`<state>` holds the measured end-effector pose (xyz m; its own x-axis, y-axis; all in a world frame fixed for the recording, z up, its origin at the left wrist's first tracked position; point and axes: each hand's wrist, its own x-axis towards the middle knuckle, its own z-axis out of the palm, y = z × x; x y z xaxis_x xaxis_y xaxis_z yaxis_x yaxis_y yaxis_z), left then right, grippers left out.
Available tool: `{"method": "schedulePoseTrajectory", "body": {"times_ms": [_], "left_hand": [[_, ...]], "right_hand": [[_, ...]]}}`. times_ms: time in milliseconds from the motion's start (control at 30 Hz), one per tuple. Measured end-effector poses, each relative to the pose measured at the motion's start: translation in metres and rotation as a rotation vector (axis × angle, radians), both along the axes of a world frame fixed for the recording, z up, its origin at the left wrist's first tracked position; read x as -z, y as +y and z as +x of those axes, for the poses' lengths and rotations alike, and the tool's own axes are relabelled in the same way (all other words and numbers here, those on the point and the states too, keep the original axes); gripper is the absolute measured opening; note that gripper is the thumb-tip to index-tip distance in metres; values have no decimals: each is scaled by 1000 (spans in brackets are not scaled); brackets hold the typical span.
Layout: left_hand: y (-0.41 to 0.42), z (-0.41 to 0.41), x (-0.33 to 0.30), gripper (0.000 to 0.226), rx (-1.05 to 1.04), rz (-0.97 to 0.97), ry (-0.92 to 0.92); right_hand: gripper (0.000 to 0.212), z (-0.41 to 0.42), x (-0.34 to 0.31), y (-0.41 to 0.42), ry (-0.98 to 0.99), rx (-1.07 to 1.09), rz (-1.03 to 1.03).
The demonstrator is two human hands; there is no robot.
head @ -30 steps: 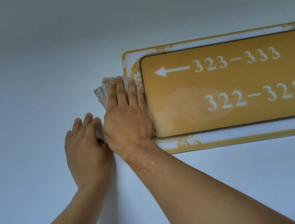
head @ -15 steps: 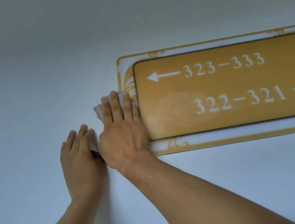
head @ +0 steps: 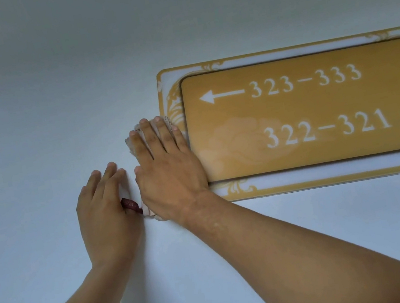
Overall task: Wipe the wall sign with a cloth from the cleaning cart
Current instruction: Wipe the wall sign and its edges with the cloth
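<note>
You are facing a pale wall (head: 50, 97) that is filling nearly the whole view. The sign (head: 319, 109) is hanging on it to the right, a gold panel inside a white border with gold scrollwork, reading 323-333 with an arrow pointing left and 322-321 with an arrow pointing right; its right end is running out of view. Your right hand (head: 168, 173) is lying flat with fingers stretched out, pressing the cloth (head: 131, 147) against the wall at the sign's left border. The cloth is peeking out past the fingertips and below the wrist. Your left hand (head: 105, 210) is resting just beside it, fingers extended flat on the wall, touching a small dark red piece (head: 130, 205) at the cloth's lower edge.
</note>
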<state>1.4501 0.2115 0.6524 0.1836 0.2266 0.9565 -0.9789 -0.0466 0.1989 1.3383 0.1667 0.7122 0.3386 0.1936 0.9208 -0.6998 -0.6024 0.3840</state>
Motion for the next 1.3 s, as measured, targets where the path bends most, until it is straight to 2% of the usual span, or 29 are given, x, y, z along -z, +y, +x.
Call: {"method": "schedulePoseTrajectory", "body": {"times_ms": [133, 333, 1300], "left_hand": [[0, 0, 1, 59, -22, 15, 3], [0, -1, 0, 59, -33, 1, 0], [0, 1, 1, 62, -48, -10, -37]], "right_hand": [[75, -1, 2, 1, -13, -9, 30], [78, -3, 2, 2, -32, -42, 58], [77, -15, 9, -1, -36, -33, 70]]}}
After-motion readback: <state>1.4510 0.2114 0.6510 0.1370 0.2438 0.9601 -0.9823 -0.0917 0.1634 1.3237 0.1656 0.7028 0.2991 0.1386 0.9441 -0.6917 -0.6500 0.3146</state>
